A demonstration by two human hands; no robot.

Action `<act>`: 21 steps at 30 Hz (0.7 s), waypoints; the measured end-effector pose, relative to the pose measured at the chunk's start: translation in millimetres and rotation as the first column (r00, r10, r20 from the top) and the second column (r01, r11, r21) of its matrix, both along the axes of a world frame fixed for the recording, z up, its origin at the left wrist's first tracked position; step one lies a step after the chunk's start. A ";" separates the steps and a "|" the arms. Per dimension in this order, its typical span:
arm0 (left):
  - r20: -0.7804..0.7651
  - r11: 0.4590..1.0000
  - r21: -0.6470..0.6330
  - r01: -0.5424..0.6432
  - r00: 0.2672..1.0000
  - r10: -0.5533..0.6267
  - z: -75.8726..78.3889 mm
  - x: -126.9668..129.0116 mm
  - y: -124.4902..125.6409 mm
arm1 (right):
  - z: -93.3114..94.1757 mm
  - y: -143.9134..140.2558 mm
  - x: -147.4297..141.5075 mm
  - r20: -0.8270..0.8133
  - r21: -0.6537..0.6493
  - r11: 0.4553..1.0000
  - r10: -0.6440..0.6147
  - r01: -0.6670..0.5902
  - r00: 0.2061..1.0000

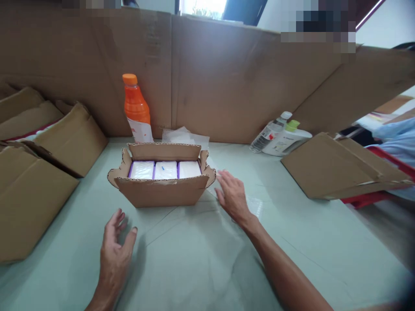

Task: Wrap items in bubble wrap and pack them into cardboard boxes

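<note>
Here, left hand: the left hand [114, 250] was open with fingers spread and slightly curled, holding nothing, hovering low over the desk [201, 263] just in front of the small box's left corner
Right hand: the right hand [231, 195] lay flat and open, palm down, grasping nothing, fingertips just beside the right end of the small box; whether they touched the cardboard could not be told
Small box: the open cardboard box [161, 190] sat on the desk between the two hands, its torn flaps standing up
Contents: three white packs with purple edges [165, 170] lay side by side inside, filling the box
Behind the box: an orange bottle [136, 109] stood upright near the back wall, with crumpled clear plastic [184, 136] just to its right
Far right: a clear bottle [270, 131] and a white container with a green cap [287, 139] lay tilted against the cardboard wall [227, 77]
Sides: larger cardboard boxes [35, 190] stood at the left, and a flattened cardboard piece [337, 166] lay at the right
</note>
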State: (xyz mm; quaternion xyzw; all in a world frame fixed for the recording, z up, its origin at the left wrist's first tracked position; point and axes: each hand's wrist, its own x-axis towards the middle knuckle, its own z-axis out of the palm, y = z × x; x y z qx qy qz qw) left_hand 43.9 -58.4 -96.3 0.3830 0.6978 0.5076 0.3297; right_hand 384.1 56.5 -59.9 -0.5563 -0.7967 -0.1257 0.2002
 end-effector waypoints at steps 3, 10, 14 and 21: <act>-0.226 0.994 0.048 0.097 0.971 -0.084 7.1 8.7 -25.0 | 30.6 -19.6 12.9 -0.053 0.153 0.987 -0.037 0.045 0.998; -0.378 0.843 0.253 0.474 0.851 -0.365 39.0 56.1 -31.4 | 97.3 -99.6 12.8 -0.167 -0.054 0.976 0.200 -0.211 0.965; -0.144 0.816 0.212 0.538 0.843 -0.519 41.5 66.3 -20.9 | 115.5 -121.0 -2.9 -0.315 -0.265 0.817 0.429 -0.512 0.847; 0.447 0.710 0.040 0.703 0.623 -0.642 35.3 33.4 -36.4 | 102.2 -110.4 -28.9 -0.539 -0.478 0.503 0.479 -0.720 0.693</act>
